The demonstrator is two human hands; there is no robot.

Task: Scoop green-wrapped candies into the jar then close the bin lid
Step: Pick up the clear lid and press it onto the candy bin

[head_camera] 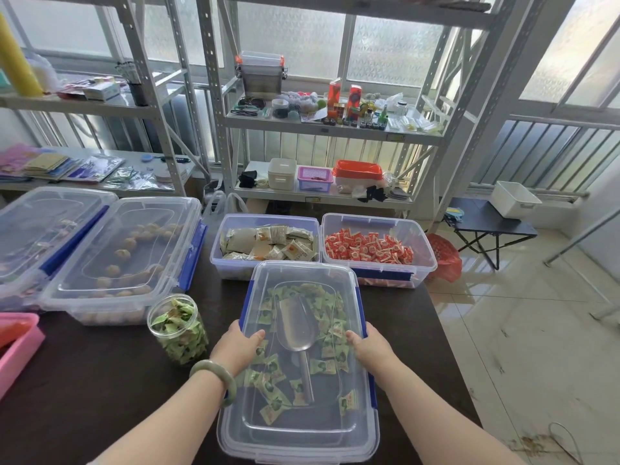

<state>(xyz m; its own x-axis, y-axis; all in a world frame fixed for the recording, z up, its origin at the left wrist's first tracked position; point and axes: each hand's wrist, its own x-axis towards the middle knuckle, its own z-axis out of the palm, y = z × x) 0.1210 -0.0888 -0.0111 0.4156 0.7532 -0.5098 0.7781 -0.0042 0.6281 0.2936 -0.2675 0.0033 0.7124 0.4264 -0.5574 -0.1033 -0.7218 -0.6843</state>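
A clear plastic bin stands at the table's front, and its clear lid lies flat on top. Through the lid I see green-wrapped candies and a metal scoop lying inside. My left hand grips the lid's left edge, thumb on top. My right hand grips the right edge the same way. Blue latches show along both long sides. A clear jar stands open just left of the bin, filled with green-wrapped candies.
Behind the bin are two open bins, one with beige packets and one with red candies. Two lidded bins sit at the left. A pink tray is at the far left edge. Metal shelves stand behind the table.
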